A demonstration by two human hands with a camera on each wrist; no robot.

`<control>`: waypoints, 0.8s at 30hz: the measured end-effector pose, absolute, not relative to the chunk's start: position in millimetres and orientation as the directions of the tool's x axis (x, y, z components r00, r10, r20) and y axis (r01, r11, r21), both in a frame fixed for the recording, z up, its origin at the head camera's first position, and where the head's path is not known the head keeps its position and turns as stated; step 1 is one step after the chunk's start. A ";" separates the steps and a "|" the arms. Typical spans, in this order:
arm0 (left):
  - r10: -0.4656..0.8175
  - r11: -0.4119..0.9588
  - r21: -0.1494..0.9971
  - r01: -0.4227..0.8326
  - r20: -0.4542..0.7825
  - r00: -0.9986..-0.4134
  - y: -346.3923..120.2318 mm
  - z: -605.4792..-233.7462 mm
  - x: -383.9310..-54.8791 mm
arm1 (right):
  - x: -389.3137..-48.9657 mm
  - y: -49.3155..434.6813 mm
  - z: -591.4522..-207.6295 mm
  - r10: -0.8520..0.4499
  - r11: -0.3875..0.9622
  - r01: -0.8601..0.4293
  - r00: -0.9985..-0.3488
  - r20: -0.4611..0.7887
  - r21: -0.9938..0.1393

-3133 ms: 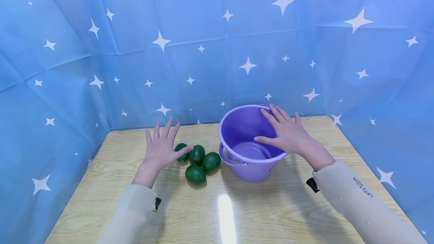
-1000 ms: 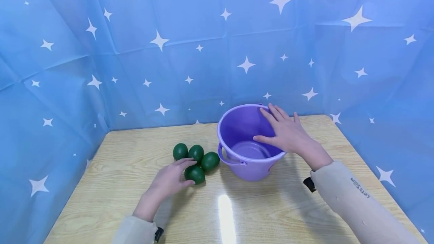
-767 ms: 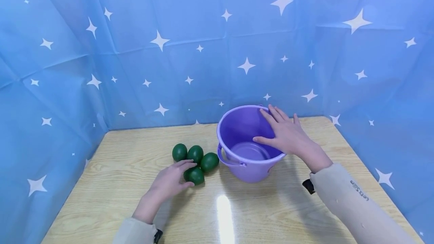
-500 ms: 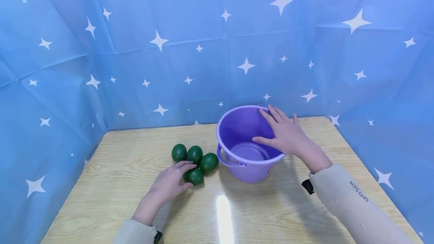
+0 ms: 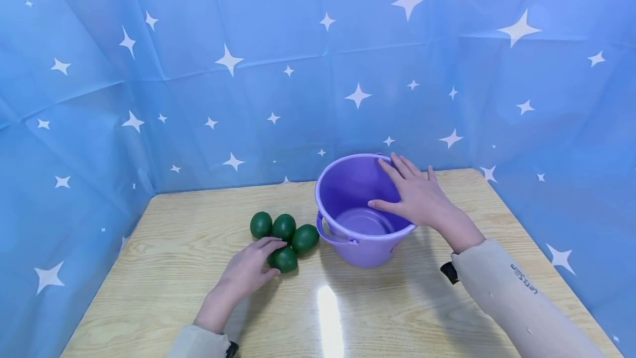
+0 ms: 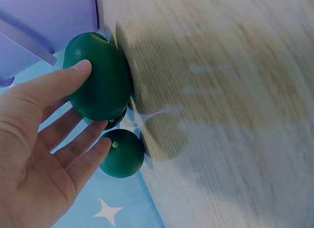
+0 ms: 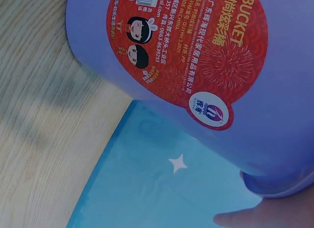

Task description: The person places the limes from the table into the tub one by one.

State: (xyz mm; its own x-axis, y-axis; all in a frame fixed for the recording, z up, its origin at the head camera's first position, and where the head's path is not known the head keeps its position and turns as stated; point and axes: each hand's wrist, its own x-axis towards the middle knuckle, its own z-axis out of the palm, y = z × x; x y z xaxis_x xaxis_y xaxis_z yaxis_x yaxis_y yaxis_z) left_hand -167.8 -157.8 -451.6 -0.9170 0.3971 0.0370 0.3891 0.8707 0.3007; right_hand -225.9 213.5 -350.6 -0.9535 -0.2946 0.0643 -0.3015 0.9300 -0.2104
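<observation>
My left hand [image 5: 243,269] has its thumb and fingers around the nearest dark green oval fruit [image 5: 286,261]. In the left wrist view the thumb tip presses one side of that smooth fruit [image 6: 100,90], while the other fingers curl behind it. Three more such fruits lie bunched beside it: a left one [image 5: 260,225], a middle one [image 5: 284,227] and a right one [image 5: 305,238]. The right hand [image 5: 419,198] lies spread across the right rim of an upright purple bucket [image 5: 370,253], fingers straight. The bucket's inside shows no contents.
The bucket's handle [image 5: 330,236] hangs down its left side, close to the right fruit. A red label [image 7: 181,56] covers part of the outer wall. Blue star-patterned cloth [image 5: 278,87] stands behind and beside the wooden table [image 5: 164,247].
My left hand, raised and spread beyond the fruits about three seconds ago, has come down around the nearest fruit. It has stayed there over the last second. The right hand stays on the bucket.
</observation>
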 end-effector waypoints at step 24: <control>0.390 0.858 0.346 0.381 0.044 -0.920 -153.2 -454.2 -165.3 | -227.4 211.2 -349.3 -0.297 0.928 -0.304 -0.953 0.066 -0.214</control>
